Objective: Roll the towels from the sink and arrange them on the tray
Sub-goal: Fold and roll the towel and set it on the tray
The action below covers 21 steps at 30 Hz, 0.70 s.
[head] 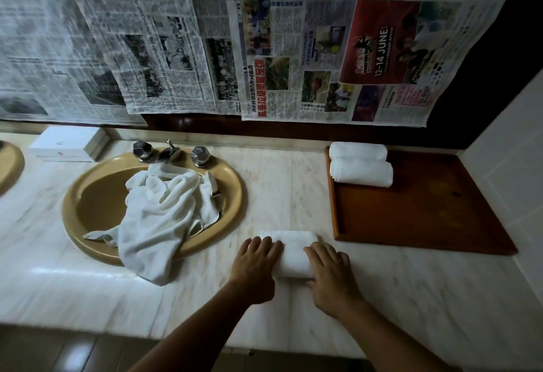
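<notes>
1. Both hands were nearest: left hand (pixel 258 257) and right hand (pixel 329 266) lay flat, fingers straight, pressing the ends of a part-rolled towel (pixel 293 257) between sink (pixel 88 189) and tray (pixel 426 210).
2. Even pressure from both should keep the roll tight and square.
3. Two rolls (pixel 361 173) sat at the tray's far corner; loose towels (pixel 164 204) filled the sink
</notes>
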Each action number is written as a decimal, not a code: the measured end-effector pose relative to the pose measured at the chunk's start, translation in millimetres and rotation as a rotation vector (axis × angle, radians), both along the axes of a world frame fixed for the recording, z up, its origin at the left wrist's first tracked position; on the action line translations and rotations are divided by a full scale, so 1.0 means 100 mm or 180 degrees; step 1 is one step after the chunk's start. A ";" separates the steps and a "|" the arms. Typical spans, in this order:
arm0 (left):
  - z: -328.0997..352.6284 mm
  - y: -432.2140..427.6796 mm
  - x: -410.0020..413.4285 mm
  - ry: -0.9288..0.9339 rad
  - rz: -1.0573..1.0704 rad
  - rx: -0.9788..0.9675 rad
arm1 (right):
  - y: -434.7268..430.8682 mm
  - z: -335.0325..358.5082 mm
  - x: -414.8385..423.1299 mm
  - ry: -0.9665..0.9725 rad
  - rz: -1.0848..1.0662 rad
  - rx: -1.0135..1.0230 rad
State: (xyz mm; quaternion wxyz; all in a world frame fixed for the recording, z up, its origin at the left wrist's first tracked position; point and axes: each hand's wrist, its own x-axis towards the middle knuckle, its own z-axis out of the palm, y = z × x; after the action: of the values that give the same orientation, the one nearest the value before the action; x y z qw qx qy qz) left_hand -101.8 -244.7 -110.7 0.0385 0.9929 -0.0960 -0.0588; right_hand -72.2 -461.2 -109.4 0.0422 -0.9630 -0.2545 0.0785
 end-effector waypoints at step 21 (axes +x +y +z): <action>-0.04 0.14 0.58 -0.0238 -0.0396 -0.0626 | 0.27 0.46 1.26 0.2277 -0.0931 0.0479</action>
State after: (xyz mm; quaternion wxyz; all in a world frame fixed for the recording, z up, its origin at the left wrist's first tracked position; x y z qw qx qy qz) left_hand -44.2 -230.7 -115.0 0.1284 0.9779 -0.1641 -0.0143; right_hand 53.9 -434.1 -63.5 0.2094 -0.8951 -0.0889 0.3835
